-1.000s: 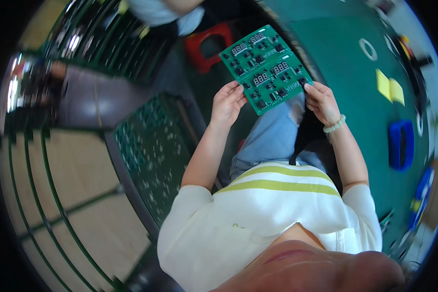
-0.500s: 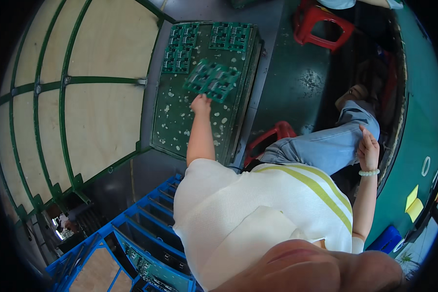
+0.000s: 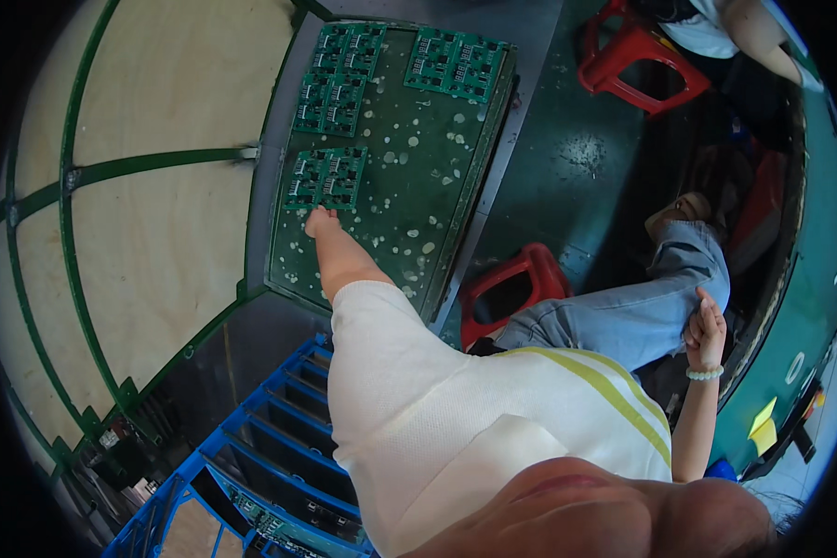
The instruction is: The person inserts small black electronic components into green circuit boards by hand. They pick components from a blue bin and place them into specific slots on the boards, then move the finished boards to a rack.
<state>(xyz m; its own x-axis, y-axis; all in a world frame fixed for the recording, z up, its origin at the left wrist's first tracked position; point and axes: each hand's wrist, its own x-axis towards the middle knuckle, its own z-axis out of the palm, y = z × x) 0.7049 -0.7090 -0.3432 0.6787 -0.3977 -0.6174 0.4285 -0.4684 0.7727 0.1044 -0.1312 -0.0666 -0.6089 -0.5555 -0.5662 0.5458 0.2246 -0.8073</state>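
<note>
My left hand point(image 3: 321, 221) is closed on the near edge of a green circuit board panel point(image 3: 326, 177), pinching it. The panel lies at or just over the left side of a green, white-speckled tabletop point(image 3: 395, 186). Farther back on the left sit more green circuit board panels point(image 3: 329, 103), close together. Another circuit board panel point(image 3: 456, 63) is at the far right corner of that top. My right hand point(image 3: 705, 335), with a pale bead bracelet point(image 3: 704, 375) at the wrist, rests by my jeans leg. Its fingers are loosely curled and nothing shows in them.
A wooden panel with green metal bars point(image 3: 163, 214) stands left of the tabletop. Below it is a blue rack point(image 3: 251, 409) with boards inside. Two red stools point(image 3: 516, 284) are on the right, and a green bench point(image 3: 790, 307) runs along the right side. Another person's arm point(image 3: 758, 37) shows at the top right.
My left hand has carried the circuit board panel left and lowered it toward the tabletop, in line with the panels behind it. My right hand stays by my leg.
</note>
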